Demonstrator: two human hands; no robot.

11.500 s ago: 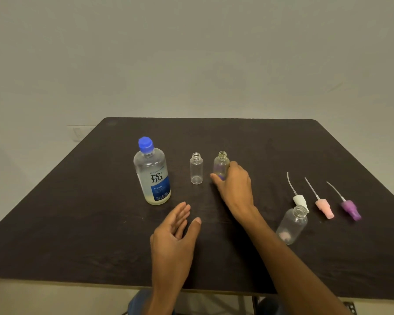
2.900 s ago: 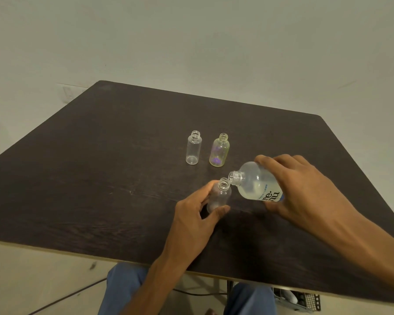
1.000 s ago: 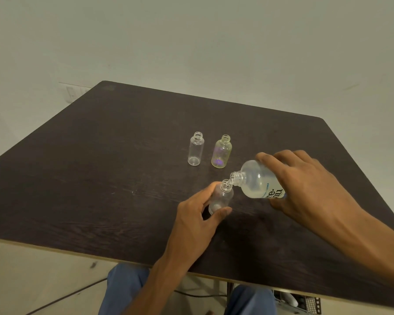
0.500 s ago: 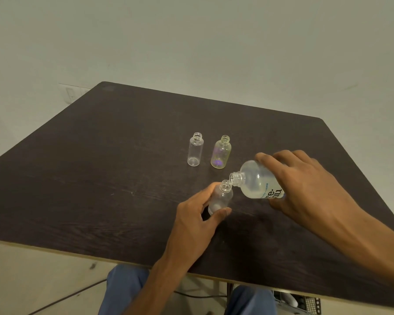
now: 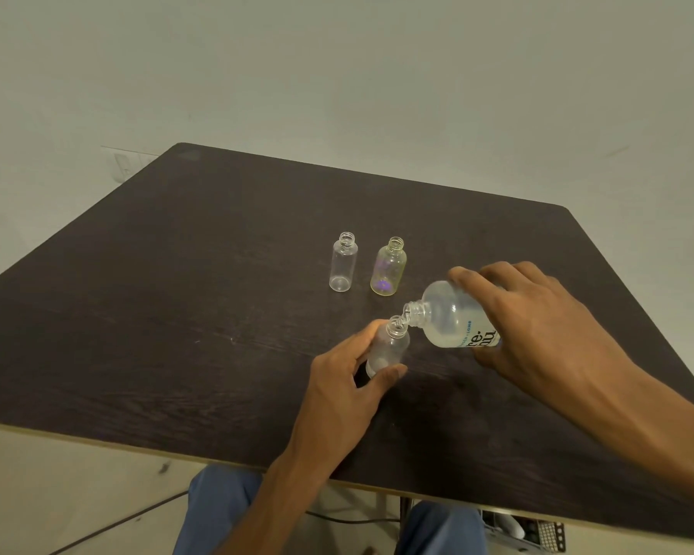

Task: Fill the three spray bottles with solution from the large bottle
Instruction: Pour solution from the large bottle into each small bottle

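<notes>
Our left hand (image 5: 343,384) grips the small spray bottle (image 5: 387,346) while our right hand (image 5: 537,326) tips the large bottle (image 5: 451,318) against its mouth; overtilting could spill solution onto the tabletop (image 5: 177,314).

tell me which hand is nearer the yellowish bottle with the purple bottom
Right. The right hand, tilting the large bottle, lies just right of the yellowish bottle. The left hand sits nearer the table's front edge, gripping another small bottle.

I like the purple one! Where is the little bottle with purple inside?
The purple-tinted bottle stands upright mid-table, just right of the clear small bottle and beyond the large bottle.
</notes>
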